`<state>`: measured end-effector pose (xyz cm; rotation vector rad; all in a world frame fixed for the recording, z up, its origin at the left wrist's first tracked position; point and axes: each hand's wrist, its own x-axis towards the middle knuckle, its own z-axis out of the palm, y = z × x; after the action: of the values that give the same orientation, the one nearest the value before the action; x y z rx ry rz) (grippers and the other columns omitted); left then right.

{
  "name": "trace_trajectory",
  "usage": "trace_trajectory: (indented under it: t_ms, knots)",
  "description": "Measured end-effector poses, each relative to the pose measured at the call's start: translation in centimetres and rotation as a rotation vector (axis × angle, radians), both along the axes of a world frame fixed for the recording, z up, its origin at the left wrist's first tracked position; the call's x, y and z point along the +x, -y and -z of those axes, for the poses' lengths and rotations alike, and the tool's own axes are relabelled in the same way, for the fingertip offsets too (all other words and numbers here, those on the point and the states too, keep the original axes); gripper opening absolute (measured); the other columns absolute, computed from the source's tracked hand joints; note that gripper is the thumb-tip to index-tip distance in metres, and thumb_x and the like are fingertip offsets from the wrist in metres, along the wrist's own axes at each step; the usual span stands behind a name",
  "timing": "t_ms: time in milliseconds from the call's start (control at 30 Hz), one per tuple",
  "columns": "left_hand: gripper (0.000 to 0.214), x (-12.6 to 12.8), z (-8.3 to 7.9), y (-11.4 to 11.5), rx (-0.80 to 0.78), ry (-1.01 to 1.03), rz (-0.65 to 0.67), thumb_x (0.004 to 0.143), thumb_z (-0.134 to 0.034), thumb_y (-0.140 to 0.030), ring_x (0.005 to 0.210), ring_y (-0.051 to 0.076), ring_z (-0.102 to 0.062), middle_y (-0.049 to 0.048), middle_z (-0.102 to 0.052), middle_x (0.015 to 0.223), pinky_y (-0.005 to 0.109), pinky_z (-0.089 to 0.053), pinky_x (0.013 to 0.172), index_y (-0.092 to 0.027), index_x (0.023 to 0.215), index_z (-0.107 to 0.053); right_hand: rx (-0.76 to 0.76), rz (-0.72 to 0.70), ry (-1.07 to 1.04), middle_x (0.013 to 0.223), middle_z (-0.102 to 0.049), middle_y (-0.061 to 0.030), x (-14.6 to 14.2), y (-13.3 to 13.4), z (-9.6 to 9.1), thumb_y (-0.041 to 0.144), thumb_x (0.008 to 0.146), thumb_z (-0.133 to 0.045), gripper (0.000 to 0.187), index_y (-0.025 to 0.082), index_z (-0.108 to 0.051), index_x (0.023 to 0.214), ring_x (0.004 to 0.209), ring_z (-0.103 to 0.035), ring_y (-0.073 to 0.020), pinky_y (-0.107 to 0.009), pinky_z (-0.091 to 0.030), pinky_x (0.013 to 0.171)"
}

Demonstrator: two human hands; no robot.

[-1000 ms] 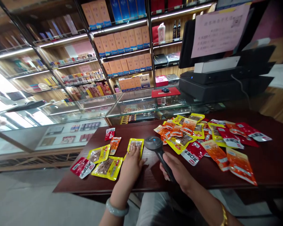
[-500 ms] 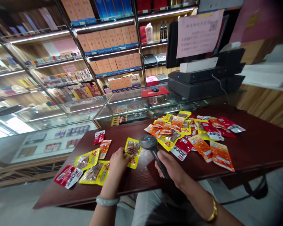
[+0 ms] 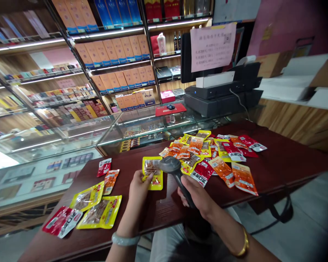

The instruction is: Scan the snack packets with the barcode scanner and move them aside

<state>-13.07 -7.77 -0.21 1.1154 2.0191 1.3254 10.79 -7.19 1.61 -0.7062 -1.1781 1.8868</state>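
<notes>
Left hand [image 3: 139,186] pinches a yellow plastic pouch [image 3: 156,180], my right hand [image 3: 191,193] grips a grey gun-shaped scanner [image 3: 170,165], so tilting risks a bump.

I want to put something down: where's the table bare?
The table shows bare wood right of the packet heap, and a smaller patch between the left hand and right hand, nearer than the yellow packet. Crowded: that heap, beyond and right of the scanner, and the left-end packets.

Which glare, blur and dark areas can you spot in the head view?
Head view: light streaks reflected in the glass counter, washed-out white at the left edge; same head view: shelf goods at left blurred, upper right corner falling to black.
</notes>
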Motion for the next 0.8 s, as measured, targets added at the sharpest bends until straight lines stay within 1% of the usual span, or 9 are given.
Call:
trace_trajectory:
  t_ms: [133, 167, 233, 267, 333, 433, 567, 667, 800]
  knots:
    - [0.043, 3.6, -1.5, -3.1, 0.133, 0.096, 0.052, 0.07, -0.076, -0.044, 0.082, 0.021, -0.069, 0.0081, -0.072, 0.094, 0.034, -0.055, 0.073, -0.018, 0.099, -0.059, -0.018, 0.051, 0.003, 0.053, -0.048, 0.008, 0.2, 0.0, -0.9, 0.072, 0.086, -0.059, 0.053, 0.022, -0.045, 0.076, 0.039, -0.04, -0.0064, -0.02, -0.034, 0.041]
    - [0.042, 4.7, -1.9, -3.8, 0.164, 0.165, 0.113, 0.071, -0.075, -0.04, 0.081, 0.02, -0.068, 0.0081, -0.072, 0.098, 0.033, -0.055, 0.074, -0.018, 0.104, -0.06, -0.012, 0.063, 0.008, 0.054, -0.048, 0.0074, 0.3, 0.1, -1.2, 0.072, 0.087, -0.058, 0.053, 0.022, -0.046, 0.075, 0.04, -0.041, -0.0067, -0.02, -0.034, 0.042]
    - [0.046, 6.4, -2.7, -4.9, 0.218, 0.312, 0.333, 0.074, -0.074, -0.035, 0.083, 0.019, -0.069, 0.0086, -0.074, 0.104, 0.034, -0.056, 0.077, -0.018, 0.115, -0.061, 0.028, 0.101, 0.001, 0.055, -0.049, 0.0063, 0.4, 0.4, -1.9, 0.069, 0.091, -0.056, 0.051, 0.021, -0.048, 0.074, 0.042, -0.042, -0.0069, -0.02, -0.035, 0.043]
    - [0.048, 6.7, -2.9, -5.2, 0.234, 0.333, 0.436, 0.075, -0.075, -0.033, 0.088, 0.02, -0.069, 0.0095, -0.074, 0.106, 0.034, -0.056, 0.082, -0.018, 0.118, -0.062, 0.029, 0.106, -0.01, 0.056, -0.049, 0.0059, 0.4, 0.5, -2.2, 0.069, 0.091, -0.054, 0.051, 0.021, -0.049, 0.076, 0.042, -0.042, -0.0072, -0.02, -0.034, 0.043]
    - [0.05, 6.4, -2.9, -4.9, 0.273, 0.312, 0.524, 0.077, -0.073, -0.029, 0.099, 0.021, -0.069, 0.0112, -0.074, 0.113, 0.036, -0.054, 0.091, -0.017, 0.125, -0.062, 0.039, 0.093, 0.004, 0.055, -0.049, 0.0053, 0.4, 0.7, -2.8, 0.068, 0.093, -0.053, 0.051, 0.02, -0.049, 0.074, 0.044, -0.043, -0.0078, -0.021, -0.035, 0.043]
    - [0.056, 3.4, -2.5, -1.6, 0.242, 0.108, 0.4, 0.082, -0.069, -0.025, 0.115, 0.024, -0.066, 0.0127, -0.07, 0.129, 0.04, -0.05, 0.103, -0.019, 0.136, -0.058, 0.039, 0.015, 0.036, 0.057, -0.049, 0.0051, -0.3, 1.0, -2.9, 0.065, 0.094, -0.054, 0.049, 0.02, -0.049, 0.075, 0.044, -0.043, -0.0077, -0.021, -0.035, 0.044]
    - [0.055, -2.2, -1.8, 6.5, 0.035, -0.382, 0.087, 0.087, -0.065, -0.032, 0.129, 0.029, -0.058, 0.0144, -0.064, 0.139, 0.048, -0.042, 0.113, -0.019, 0.14, -0.058, 0.008, -0.124, 0.084, 0.059, -0.05, 0.0062, -2.5, 1.6, -1.7, 0.065, 0.092, -0.057, 0.046, 0.021, -0.049, 0.079, 0.044, -0.041, -0.0069, -0.02, -0.034, 0.044]
    - [0.053, -6.0, -1.0, 12.1, -0.083, -0.638, -0.096, 0.09, -0.063, -0.038, 0.133, 0.031, -0.055, 0.0148, -0.063, 0.14, 0.05, -0.04, 0.115, -0.019, 0.139, -0.059, 0.004, -0.247, 0.119, 0.059, -0.05, 0.0067, -4.6, 2.1, -0.7, 0.066, 0.092, -0.056, 0.046, 0.021, -0.051, 0.085, 0.043, -0.042, -0.0068, -0.019, -0.034, 0.044]
    - [0.063, -8.8, 0.5, 16.1, -0.255, -0.8, -0.222, 0.089, -0.062, -0.042, 0.143, 0.036, -0.045, 0.0209, -0.054, 0.149, 0.057, -0.033, 0.119, -0.013, 0.144, -0.053, -0.003, -0.362, 0.133, 0.057, -0.049, 0.0081, -7.2, 2.9, -0.1, 0.069, 0.088, -0.059, 0.049, 0.021, -0.051, 0.087, 0.041, -0.04, -0.0065, -0.019, -0.032, 0.042]
